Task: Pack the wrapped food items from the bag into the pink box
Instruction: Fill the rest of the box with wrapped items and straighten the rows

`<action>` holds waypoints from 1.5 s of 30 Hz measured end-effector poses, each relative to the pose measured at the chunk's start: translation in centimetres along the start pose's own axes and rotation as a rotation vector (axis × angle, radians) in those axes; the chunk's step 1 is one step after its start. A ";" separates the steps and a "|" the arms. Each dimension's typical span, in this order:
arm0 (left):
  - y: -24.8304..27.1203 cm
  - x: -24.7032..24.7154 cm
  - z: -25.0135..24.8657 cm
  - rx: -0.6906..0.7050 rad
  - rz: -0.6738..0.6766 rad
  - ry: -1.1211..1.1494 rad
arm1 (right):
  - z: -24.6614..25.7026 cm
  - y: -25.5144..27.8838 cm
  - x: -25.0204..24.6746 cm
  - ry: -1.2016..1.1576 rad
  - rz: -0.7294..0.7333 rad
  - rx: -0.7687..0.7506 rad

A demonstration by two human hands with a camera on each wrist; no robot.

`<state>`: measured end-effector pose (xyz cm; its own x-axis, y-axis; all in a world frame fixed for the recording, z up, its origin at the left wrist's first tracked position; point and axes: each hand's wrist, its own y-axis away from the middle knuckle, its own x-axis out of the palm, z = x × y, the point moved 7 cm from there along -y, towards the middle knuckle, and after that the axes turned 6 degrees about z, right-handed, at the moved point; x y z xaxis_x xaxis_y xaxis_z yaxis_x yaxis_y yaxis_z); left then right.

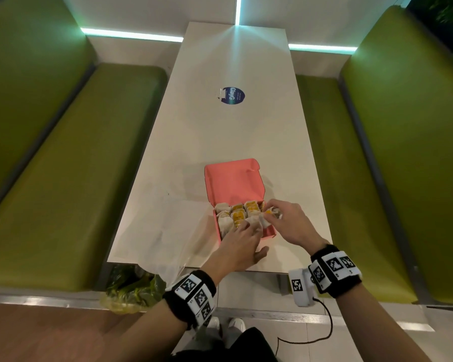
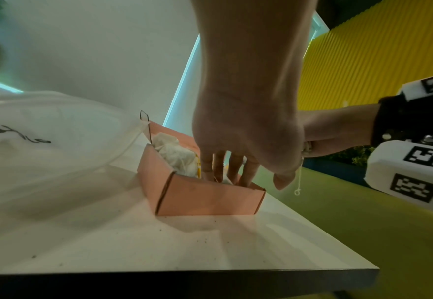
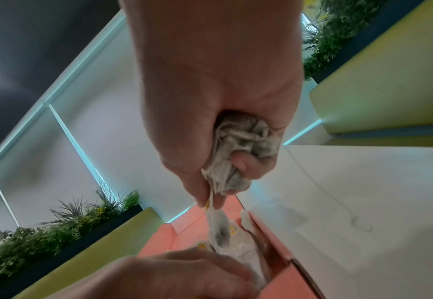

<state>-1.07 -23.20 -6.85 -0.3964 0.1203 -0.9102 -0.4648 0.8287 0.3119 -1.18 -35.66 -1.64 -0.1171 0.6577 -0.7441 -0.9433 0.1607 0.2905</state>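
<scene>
The pink box (image 1: 233, 181) stands open near the table's front edge, its lid raised at the back. Several paper-wrapped food items (image 1: 237, 215) fill it in rows. My right hand (image 1: 267, 211) grips one crumpled wrapped item (image 3: 243, 149) just above the box's right side. My left hand (image 1: 249, 228) reaches over the front wall (image 2: 210, 200), and its straight fingers (image 2: 232, 172) press down on the wrapped items at the near right corner. The clear plastic bag (image 1: 165, 226) lies flat on the table to the left of the box.
The white table (image 1: 220, 131) carries a round blue sticker (image 1: 232, 95) farther back. Green benches (image 1: 71, 165) flank it on both sides. A bag of leafy greens (image 1: 134, 286) sits below the table's near left corner. The box lies close to the front edge (image 2: 312, 273).
</scene>
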 end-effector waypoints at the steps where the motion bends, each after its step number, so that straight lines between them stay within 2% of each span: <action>1: 0.1 0.0 0.0 0.001 -0.008 0.006 | 0.0 -0.4 0.0 -0.021 -0.016 -0.001; 5: 0.4 -0.6 -0.4 0.021 -0.063 0.026 | -0.5 -2.2 0.1 -0.128 -0.076 0.007; 8: 0.7 -0.7 -0.7 0.076 -0.156 0.015 | -1.5 -3.1 0.7 -0.139 -0.088 0.047; 12: 1.0 -0.5 -0.4 0.063 -0.207 0.029 | -2.5 -3.3 1.3 -0.071 -0.105 0.100; 16: 1.6 -0.9 -0.3 0.060 -0.239 0.034 | -2.5 -3.1 1.8 0.107 -0.132 0.105; 22: 2.1 -0.4 0.3 0.032 -0.201 0.047 | -1.5 -1.9 3.0 0.355 -0.155 0.056; 27: 2.0 0.2 0.8 0.013 -0.168 0.009 | -1.8 -1.3 4.1 0.513 -0.081 0.044; 35: 2.3 0.1 0.8 0.002 -0.113 0.009 | -1.1 -1.5 3.2 0.537 -0.112 0.051; 45: 2.7 0.2 0.9 0.018 -0.153 0.010 | -0.7 -1.7 3.8 0.588 -0.101 0.092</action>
<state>-1.68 -20.42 -6.48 -0.3298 -0.0138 -0.9440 -0.5062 0.8466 0.1644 -0.21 -33.98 -5.38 -0.2054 0.1226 -0.9710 -0.9310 0.2816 0.2325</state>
